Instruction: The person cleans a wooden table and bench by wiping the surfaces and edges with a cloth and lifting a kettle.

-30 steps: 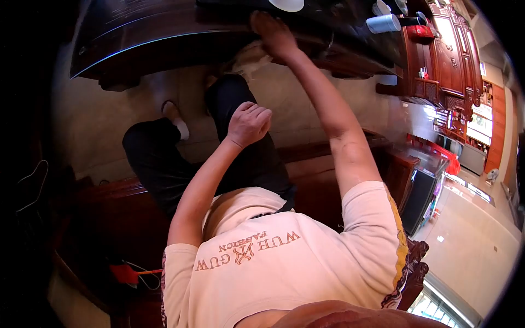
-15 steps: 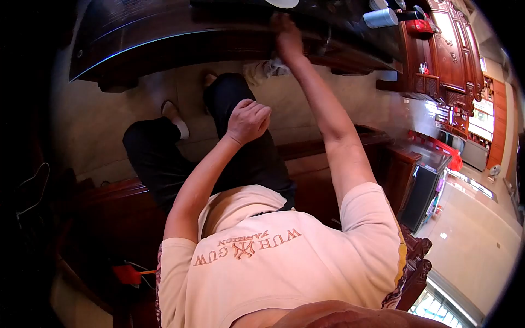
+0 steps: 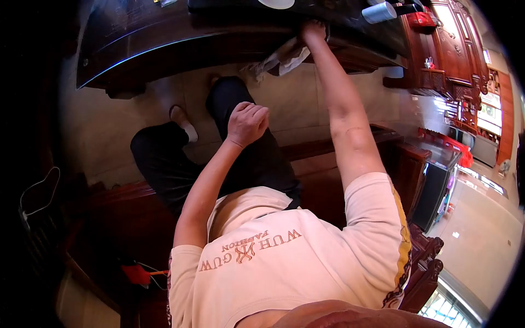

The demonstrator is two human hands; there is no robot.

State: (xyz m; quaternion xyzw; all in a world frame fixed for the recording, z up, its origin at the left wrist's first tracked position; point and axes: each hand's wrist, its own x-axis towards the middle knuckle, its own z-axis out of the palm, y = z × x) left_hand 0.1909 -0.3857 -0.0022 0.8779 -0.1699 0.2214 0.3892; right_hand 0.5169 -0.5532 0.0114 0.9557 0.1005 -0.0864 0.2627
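My right hand (image 3: 314,33) reaches out to the edge of the dark wooden table (image 3: 164,49). Its fingers are closed on a pale cloth (image 3: 292,59), which hangs down from it along the table's front. Part of the cloth's upper end is hidden by the hand. Over my dark trouser leg, close to the knee, my left hand (image 3: 249,123) is curled into a fist, and nothing shows in it. A white round dish (image 3: 277,4) sits on the tabletop, cut off by the upper frame edge.
A white cylinder (image 3: 378,13) lies on the table's right end. Carved wooden cabinets (image 3: 454,44) stand to the right, with a red item (image 3: 420,19) beside them. A dark wooden seat (image 3: 320,175) is beneath me. Slippered feet (image 3: 183,123) rest on the tiled floor.
My right hand has moved right along the table edge, and the cloth has risen from near the floor along with it. The left hand has stayed over the leg.
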